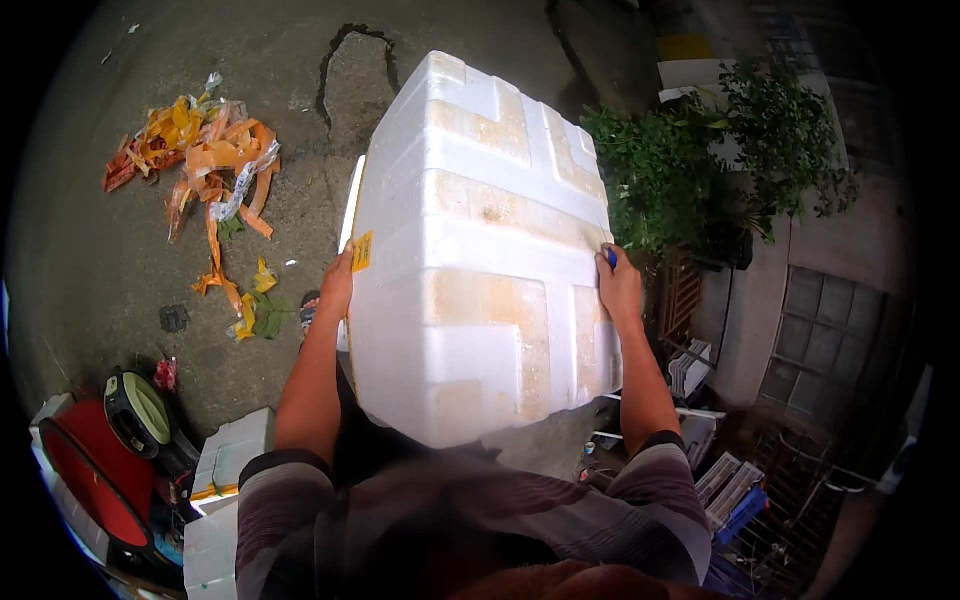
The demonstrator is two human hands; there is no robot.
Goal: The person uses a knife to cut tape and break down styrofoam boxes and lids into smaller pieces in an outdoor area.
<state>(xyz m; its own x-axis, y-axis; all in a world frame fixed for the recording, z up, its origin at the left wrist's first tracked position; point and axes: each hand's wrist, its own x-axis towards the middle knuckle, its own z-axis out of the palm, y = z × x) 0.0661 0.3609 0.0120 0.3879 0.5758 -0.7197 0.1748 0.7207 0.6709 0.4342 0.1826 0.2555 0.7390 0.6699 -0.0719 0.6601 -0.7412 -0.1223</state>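
Note:
A large white foam box [480, 230], stained brownish on its raised panels, is held up in front of my body, tilted. My left hand [338, 282] grips its left edge beside a small yellow label [362, 252]. On the opposite side my right hand [620, 285] is closed against the box, fingertips pressed to the foam. A small blue thing [612, 258] shows between the right fingers; its kind I cannot make out. The box's far side and whatever is inside it are hidden.
A heap of torn orange and yellow tape [215, 160] lies on the concrete ground [290, 60] at left. More white foam boxes [225, 455] stand lower left, near a red round thing [95, 465]. Leafy plants [660, 180] and a metal rack [780, 480] line the right.

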